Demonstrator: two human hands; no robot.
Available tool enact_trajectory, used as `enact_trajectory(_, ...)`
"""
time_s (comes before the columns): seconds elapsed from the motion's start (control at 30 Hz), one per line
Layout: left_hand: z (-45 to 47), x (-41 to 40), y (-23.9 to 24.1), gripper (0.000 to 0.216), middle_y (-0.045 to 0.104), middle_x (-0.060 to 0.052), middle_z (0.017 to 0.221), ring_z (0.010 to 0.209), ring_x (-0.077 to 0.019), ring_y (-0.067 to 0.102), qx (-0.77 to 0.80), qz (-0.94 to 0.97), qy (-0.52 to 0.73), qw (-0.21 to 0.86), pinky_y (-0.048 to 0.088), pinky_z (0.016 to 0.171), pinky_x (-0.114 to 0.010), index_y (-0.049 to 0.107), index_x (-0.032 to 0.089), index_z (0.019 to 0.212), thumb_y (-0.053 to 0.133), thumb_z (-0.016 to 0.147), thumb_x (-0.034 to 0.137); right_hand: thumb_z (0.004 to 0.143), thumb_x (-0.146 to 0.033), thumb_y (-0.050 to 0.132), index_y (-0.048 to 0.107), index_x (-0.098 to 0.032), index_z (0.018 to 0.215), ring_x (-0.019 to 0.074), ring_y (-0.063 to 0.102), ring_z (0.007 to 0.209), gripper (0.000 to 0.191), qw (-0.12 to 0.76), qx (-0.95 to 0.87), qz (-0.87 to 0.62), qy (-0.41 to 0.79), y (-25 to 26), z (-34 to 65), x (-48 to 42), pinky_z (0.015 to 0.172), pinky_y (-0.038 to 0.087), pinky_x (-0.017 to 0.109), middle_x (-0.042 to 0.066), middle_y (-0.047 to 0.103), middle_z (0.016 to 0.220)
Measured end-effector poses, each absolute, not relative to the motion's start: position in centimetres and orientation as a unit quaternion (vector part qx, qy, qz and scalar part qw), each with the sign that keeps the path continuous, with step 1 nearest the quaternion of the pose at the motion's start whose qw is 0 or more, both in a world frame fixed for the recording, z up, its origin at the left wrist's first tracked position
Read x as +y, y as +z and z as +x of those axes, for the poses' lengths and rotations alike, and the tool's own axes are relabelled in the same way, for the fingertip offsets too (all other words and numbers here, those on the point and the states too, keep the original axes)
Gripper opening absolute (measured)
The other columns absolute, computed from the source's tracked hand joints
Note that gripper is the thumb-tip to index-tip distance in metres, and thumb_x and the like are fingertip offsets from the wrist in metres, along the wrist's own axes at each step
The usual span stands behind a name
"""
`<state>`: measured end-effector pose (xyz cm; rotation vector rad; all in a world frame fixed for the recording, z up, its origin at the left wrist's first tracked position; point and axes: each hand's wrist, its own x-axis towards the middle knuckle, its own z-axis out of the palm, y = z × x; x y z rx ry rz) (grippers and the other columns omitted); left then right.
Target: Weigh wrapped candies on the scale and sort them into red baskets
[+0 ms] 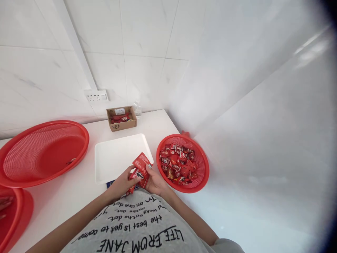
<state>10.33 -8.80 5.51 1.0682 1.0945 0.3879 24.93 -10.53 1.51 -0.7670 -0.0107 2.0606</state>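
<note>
Close to my body, over the near right corner of a white tray (116,154), both hands hold red printed snack packets (142,162). My left hand (125,182) has its fingers closed around the packets from the left, thumb on top. From the right, my right hand (155,179) grips them with its thumb pressed on the upper packet. Several packets overlap, so how many there are I cannot tell. Just right of my hands, a red mesh basket (203,168) contains many small red wrapped packets (181,161).
A cardboard box (123,125) with red packets stands at the back beside a clear plastic bottle (137,109). At left is a large red basket (39,154); below it, another red basket (19,214) with a hand partly visible. A socket (96,95) is on the wall.
</note>
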Motion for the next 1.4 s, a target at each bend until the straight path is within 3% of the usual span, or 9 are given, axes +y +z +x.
enact_trajectory(0.2, 10.8, -8.6, 5.9, 0.048, 0.049, 0.008, 0.054, 0.033, -0.0017, 0.030, 0.507, 0.374, 0.217, 0.746, 0.022, 0.032, -0.014, 0.049, 0.019, 0.109, 0.063, 0.071, 0.045, 0.085, -0.046, 0.045, 0.058, -0.016, 0.081, 0.0130, 0.059, 0.063, 0.033, 0.437, 0.059, -0.309, 0.842, 0.4, 25.9, -9.4, 0.063, 0.049, 0.027, 0.003, 0.064, 0.068)
enact_trajectory(0.33, 10.9, -8.3, 5.4, 0.030, 0.053, 0.003, 0.065, 0.042, -0.0017, 0.042, 0.543, 0.235, 0.269, 0.760, 0.031, 0.035, -0.010, 0.053, 0.018, 0.097, 0.062, 0.075, 0.037, 0.083, -0.052, 0.045, 0.049, -0.016, 0.059, 0.0049, 0.042, 0.040, 0.043, 0.373, 0.095, -0.288, 0.877, -0.1, 26.7, -8.9, 0.045, 0.041, 0.016, -0.004, 0.045, 0.043)
enact_trajectory(0.47, 11.1, -7.9, 5.6, 0.017, 0.055, 0.001, 0.068, 0.056, -0.0057, 0.056, 0.545, 0.144, 0.325, 0.760, 0.049, 0.052, -0.014, 0.053, 0.018, 0.092, 0.060, 0.077, 0.018, 0.084, -0.057, 0.038, 0.049, -0.014, 0.059, 0.0026, 0.034, 0.037, 0.051, 0.309, 0.064, -0.260, 0.913, -0.1, 27.4, -8.6, 0.041, 0.038, 0.013, -0.006, 0.038, 0.041)
enact_trajectory(0.63, 12.2, -7.4, 6.2, 0.029, 0.063, -0.005, 0.088, 0.076, -0.0128, 0.064, 0.490, 0.143, 0.345, 0.788, 0.054, 0.073, -0.025, 0.052, 0.016, 0.094, 0.058, 0.070, 0.000, 0.082, -0.054, 0.045, 0.054, -0.012, 0.069, 0.0026, 0.040, 0.040, 0.044, 0.342, 0.047, -0.279, 0.896, 0.3, 27.4, -8.8, 0.043, 0.041, 0.014, -0.003, 0.048, 0.051)
enact_trajectory(0.73, 12.7, -7.3, 6.4, 0.028, 0.064, -0.005, 0.092, 0.081, -0.0135, 0.064, 0.494, 0.183, 0.341, 0.779, 0.053, 0.076, -0.024, 0.052, 0.017, 0.090, 0.065, 0.068, 0.004, 0.081, -0.052, 0.049, 0.055, -0.013, 0.073, 0.0037, 0.041, 0.040, 0.040, 0.353, 0.021, -0.292, 0.889, 0.2, 27.6, -9.0, 0.042, 0.040, 0.015, -0.004, 0.049, 0.049)
enact_trajectory(0.87, 13.0, -7.3, 6.3, 0.033, 0.064, -0.004, 0.092, 0.077, -0.0128, 0.062, 0.517, 0.274, 0.306, 0.751, 0.051, 0.066, -0.022, 0.053, 0.018, 0.095, 0.071, 0.066, 0.018, 0.080, -0.048, 0.054, 0.056, -0.016, 0.082, 0.0055, 0.045, 0.041, 0.032, 0.371, 0.001, -0.299, 0.879, 0.0, 28.0, -9.2, 0.043, 0.040, 0.017, -0.004, 0.051, 0.051)
enact_trajectory(1.1, 13.4, -7.6, 6.0, 0.027, 0.060, 0.003, 0.064, 0.047, -0.0096, 0.048, 0.548, 0.455, 0.279, 0.645, 0.037, 0.045, -0.021, 0.059, 0.019, 0.092, 0.066, 0.068, 0.028, 0.075, -0.048, 0.059, 0.056, -0.017, 0.090, 0.0067, 0.050, 0.046, 0.035, 0.370, -0.063, -0.334, 0.864, -0.3, 27.6, -8.9, 0.042, 0.039, 0.016, -0.002, 0.058, 0.058)
enact_trajectory(1.23, 13.2, -7.8, 6.3, 0.029, 0.062, 0.001, 0.066, 0.057, -0.0133, 0.054, 0.518, 0.462, 0.267, 0.668, 0.039, 0.050, -0.022, 0.062, 0.018, 0.095, 0.066, 0.067, 0.024, 0.073, -0.050, 0.061, 0.057, -0.016, 0.087, 0.0077, 0.051, 0.046, 0.037, 0.354, -0.087, -0.343, 0.866, -0.5, 27.0, -8.9, 0.042, 0.041, 0.017, 0.000, 0.059, 0.057)
enact_trajectory(1.4, 12.6, -7.6, 6.9, 0.040, 0.065, -0.005, 0.094, 0.078, -0.0184, 0.061, 0.477, 0.368, 0.283, 0.746, 0.047, 0.070, -0.030, 0.058, 0.022, 0.108, 0.065, 0.069, 0.023, 0.079, -0.049, 0.054, 0.059, -0.013, 0.085, 0.0063, 0.051, 0.046, 0.037, 0.351, -0.033, -0.322, 0.879, -0.3, 27.0, -8.4, 0.042, 0.040, 0.015, 0.000, 0.059, 0.058)
